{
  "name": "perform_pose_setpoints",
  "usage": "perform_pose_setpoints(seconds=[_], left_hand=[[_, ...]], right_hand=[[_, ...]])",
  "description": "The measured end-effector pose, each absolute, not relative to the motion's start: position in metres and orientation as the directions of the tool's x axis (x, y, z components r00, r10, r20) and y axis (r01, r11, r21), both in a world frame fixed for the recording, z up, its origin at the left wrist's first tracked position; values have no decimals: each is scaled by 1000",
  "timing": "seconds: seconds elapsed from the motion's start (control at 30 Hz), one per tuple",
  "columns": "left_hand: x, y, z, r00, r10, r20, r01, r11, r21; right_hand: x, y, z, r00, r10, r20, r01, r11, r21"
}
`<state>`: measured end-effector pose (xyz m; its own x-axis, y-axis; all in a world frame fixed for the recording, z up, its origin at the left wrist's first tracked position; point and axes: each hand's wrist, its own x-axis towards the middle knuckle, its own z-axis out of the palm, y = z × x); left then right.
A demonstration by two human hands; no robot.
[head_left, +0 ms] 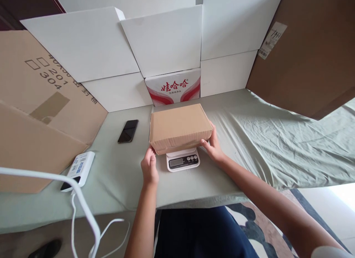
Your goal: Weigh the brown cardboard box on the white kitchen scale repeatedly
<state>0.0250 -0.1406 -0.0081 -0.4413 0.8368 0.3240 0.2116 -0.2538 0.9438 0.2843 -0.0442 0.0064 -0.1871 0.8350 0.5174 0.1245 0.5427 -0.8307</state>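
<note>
While the cardboard box (180, 127) rests on the white scale (183, 160) at the centre of the frame, the left hand (149, 168) and right hand (213, 145) press its two ends. A black phone (128, 131) lies left on the surface (249, 139).

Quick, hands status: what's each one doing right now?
Left hand: on the near left corner of the cardboard box, which sits on the kitchen scale.
Right hand: gripping the box's right end.
</note>
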Motion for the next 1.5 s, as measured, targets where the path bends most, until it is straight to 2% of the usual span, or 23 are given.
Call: perform_pose_setpoints(seconds=[0.33,0.57,0.77,1.0,1.5], left_hand=[[24,-140,-13,-483,817,316,205,-245,948],[27,-139,-11,-529,774,347,145,-320,936],[29,-138,-6,-535,769,351,121,-341,932],[29,-137,-7,-545,768,335,102,-336,936],[29,-136,-8,-551,765,333,102,-334,937]], right_hand=[[285,-45,10,-186,854,486,72,505,-860],[289,-43,9,-79,840,536,105,542,-834],[289,-43,9,-100,842,530,114,538,-835],[288,-43,13,-110,839,533,38,540,-841],[288,-44,17,-140,836,530,75,543,-836]])
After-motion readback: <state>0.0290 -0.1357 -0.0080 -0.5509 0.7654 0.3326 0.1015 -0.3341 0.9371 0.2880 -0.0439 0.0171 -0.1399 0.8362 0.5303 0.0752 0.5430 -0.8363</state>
